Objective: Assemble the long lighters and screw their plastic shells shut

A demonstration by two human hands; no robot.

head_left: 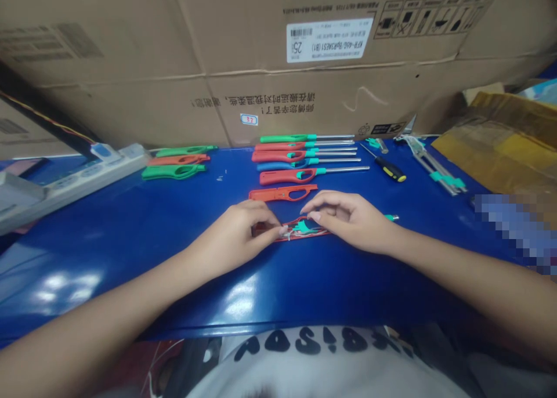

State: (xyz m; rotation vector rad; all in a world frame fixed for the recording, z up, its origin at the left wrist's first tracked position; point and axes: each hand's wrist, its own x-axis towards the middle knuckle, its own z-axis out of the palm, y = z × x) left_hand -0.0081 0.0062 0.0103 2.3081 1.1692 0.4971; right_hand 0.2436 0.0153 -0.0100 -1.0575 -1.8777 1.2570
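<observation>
An opened red lighter half-shell [278, 240] lies on the table in front of me, with a turquoise trigger piece [304, 228] and thin white wire inside. My left hand [246, 227] is at its left end, thumb and index finger pinched on a small whitish part [286, 232]. Over the right half curves my right hand [354, 218]; its thumb and index tips come close together above the trigger piece. Whether anything is between them is hidden. The lighter's metal tip [394, 217] shows beyond my right hand. Just behind lies an empty orange half-shell [282, 194].
Several assembled long lighters [287, 176] lie in a row behind, near a large cardboard box [261, 55]. Green and orange shells [174, 172] lie left, beside a power strip [73, 180]. A screwdriver [389, 169], metal tubes with turquoise pieces [439, 172] and brown-taped packaging [500, 143] lie right.
</observation>
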